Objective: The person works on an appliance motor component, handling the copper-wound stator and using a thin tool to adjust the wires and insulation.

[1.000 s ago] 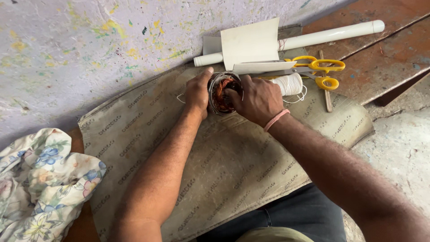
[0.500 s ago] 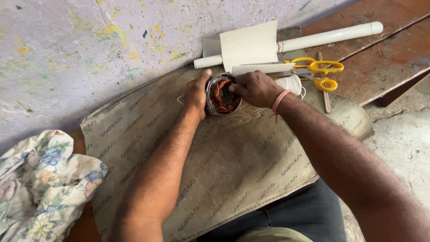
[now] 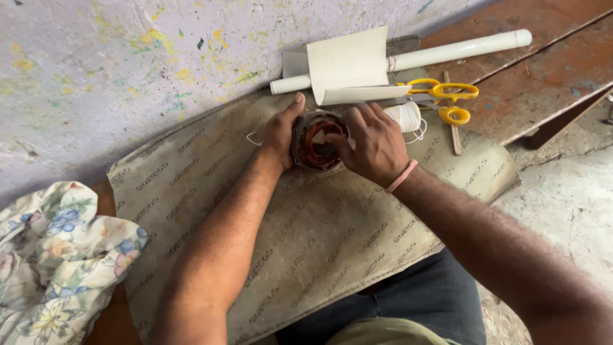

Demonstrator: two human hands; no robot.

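- head view looks down on a round motor stator (image 3: 317, 142) with reddish copper windings inside a grey metal ring, standing on a printed tan sheet (image 3: 306, 243) near that sheet's far edge.
- left hand (image 3: 281, 131) wraps the stator's left side, thumb pointing up past the rim, palm and fingers pressed against the ring.
- right hand (image 3: 373, 140) covers the stator's right side, fingers curled over the rim and reaching into the winding opening; whether they pinch anything inside cannot be told.
- pink band (image 3: 401, 177) circles the right wrist.
- white thread spool (image 3: 405, 116) lies just beside the right hand, toward the sheet's far right, with a loose strand curling off it.
- yellow-handled scissors (image 3: 447, 101) rest beyond the spool, handles toward the right, close to a thin wooden stick (image 3: 454, 124).
- folded cream paper sheet (image 3: 348, 67) stands propped just behind the stator, leaning on a long white rolled tube (image 3: 460, 50) that runs along the sheet's far edge.
- paint-speckled wall (image 3: 128, 70) rises behind the left half of the sheet.
- rusty brown board (image 3: 549, 76) lies at the far right, under the tube's end.
- flowered cloth (image 3: 57, 262) is bunched off the sheet's near left corner.
- dark trousers (image 3: 415, 300) show at the sheet's near edge.
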